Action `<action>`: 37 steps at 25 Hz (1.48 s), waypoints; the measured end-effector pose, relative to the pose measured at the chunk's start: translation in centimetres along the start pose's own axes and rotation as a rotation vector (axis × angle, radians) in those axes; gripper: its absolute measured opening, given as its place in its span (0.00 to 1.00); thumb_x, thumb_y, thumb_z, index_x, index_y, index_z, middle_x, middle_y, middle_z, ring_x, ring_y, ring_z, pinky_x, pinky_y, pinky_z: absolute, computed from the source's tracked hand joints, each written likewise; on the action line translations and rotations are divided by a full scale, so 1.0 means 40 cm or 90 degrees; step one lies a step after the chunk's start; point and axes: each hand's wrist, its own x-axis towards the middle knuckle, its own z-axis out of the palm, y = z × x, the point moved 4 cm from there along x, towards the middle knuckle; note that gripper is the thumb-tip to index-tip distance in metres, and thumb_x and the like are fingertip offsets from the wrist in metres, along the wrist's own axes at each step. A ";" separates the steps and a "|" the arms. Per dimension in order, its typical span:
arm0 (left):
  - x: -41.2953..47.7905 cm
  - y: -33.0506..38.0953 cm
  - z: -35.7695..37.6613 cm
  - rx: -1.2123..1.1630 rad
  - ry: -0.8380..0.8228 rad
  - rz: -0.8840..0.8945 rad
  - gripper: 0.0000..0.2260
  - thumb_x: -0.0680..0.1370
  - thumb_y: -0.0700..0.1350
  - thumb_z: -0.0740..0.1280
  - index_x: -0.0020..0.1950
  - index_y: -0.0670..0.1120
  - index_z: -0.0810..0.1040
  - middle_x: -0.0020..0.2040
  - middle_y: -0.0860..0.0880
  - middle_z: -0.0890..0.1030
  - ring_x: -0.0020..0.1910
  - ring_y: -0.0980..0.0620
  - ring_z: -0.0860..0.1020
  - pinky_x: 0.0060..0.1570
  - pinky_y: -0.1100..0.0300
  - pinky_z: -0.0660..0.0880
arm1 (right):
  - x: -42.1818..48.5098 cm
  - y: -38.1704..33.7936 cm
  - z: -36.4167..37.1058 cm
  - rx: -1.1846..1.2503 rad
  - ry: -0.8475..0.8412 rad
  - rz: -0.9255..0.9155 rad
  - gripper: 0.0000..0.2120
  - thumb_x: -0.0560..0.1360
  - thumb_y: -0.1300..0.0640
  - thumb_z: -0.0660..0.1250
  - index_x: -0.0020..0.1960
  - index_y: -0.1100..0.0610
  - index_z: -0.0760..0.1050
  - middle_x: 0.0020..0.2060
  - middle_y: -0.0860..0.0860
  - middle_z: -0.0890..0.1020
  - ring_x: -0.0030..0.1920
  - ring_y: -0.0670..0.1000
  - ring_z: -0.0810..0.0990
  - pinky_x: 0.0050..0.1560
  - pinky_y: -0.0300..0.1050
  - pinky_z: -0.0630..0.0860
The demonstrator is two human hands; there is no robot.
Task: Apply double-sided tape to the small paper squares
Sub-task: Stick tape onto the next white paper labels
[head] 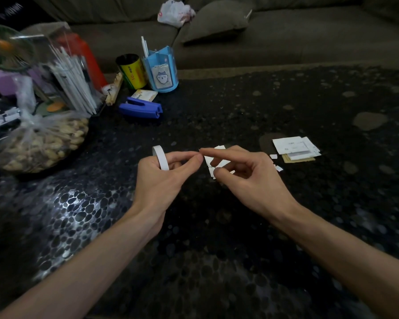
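Observation:
My left hand [164,173] holds a white roll of double-sided tape [161,160], which sits like a ring around its fingers, and its thumb and forefinger pinch together at the tape's free end. My right hand [242,171] reaches its forefinger to that same spot, fingertips meeting at the middle of the table. Small white paper pieces [209,165] lie on the table under and behind my right fingers, partly hidden. Two more small white scraps [277,164] lie to the right.
A stack of paper sheets and cards [296,149] lies at the right. A blue stapler [141,108], a blue pen holder [162,72], a yellow can [131,71], a bag of peanuts [42,140] and a clear box of white sticks [72,72] crowd the far left. A sofa runs behind.

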 end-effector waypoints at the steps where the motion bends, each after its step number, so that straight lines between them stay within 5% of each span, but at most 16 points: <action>1: 0.001 -0.001 0.000 0.005 0.000 0.000 0.04 0.76 0.46 0.76 0.49 0.50 0.89 0.36 0.46 0.81 0.27 0.60 0.71 0.28 0.70 0.70 | 0.000 0.000 0.001 0.000 -0.001 0.001 0.20 0.78 0.67 0.70 0.62 0.46 0.86 0.51 0.47 0.83 0.44 0.41 0.83 0.44 0.32 0.76; 7: 0.002 -0.001 0.000 0.021 -0.006 -0.006 0.03 0.76 0.46 0.76 0.49 0.52 0.89 0.40 0.41 0.83 0.36 0.54 0.76 0.38 0.66 0.71 | -0.001 -0.001 0.000 0.009 -0.002 0.014 0.19 0.78 0.67 0.70 0.61 0.47 0.86 0.50 0.46 0.84 0.42 0.39 0.82 0.43 0.31 0.76; 14: -0.001 0.003 0.002 0.022 -0.018 0.006 0.03 0.76 0.48 0.76 0.48 0.52 0.89 0.42 0.36 0.80 0.32 0.57 0.71 0.32 0.68 0.69 | 0.001 0.012 0.002 0.128 0.010 0.086 0.18 0.79 0.66 0.69 0.58 0.45 0.87 0.45 0.49 0.84 0.39 0.44 0.80 0.42 0.36 0.75; 24: -0.011 0.009 0.013 -0.023 -0.032 -0.004 0.05 0.77 0.46 0.74 0.51 0.48 0.88 0.26 0.59 0.77 0.24 0.62 0.74 0.25 0.71 0.67 | 0.002 0.014 0.002 0.141 0.006 0.086 0.17 0.79 0.66 0.68 0.59 0.48 0.87 0.44 0.46 0.83 0.37 0.42 0.78 0.45 0.36 0.76; 29: -0.010 0.007 0.013 -0.019 -0.029 -0.006 0.05 0.77 0.46 0.74 0.51 0.48 0.88 0.27 0.60 0.78 0.24 0.62 0.74 0.27 0.70 0.65 | -0.002 0.003 0.003 0.080 0.005 0.058 0.19 0.79 0.68 0.68 0.60 0.48 0.87 0.45 0.52 0.83 0.36 0.45 0.76 0.39 0.40 0.73; 37: -0.001 0.000 0.006 -0.003 -0.017 0.006 0.04 0.78 0.44 0.75 0.49 0.48 0.89 0.28 0.54 0.75 0.24 0.60 0.71 0.27 0.72 0.68 | -0.001 0.003 0.002 0.037 0.002 0.031 0.19 0.78 0.68 0.69 0.60 0.48 0.87 0.47 0.51 0.84 0.37 0.41 0.78 0.39 0.34 0.74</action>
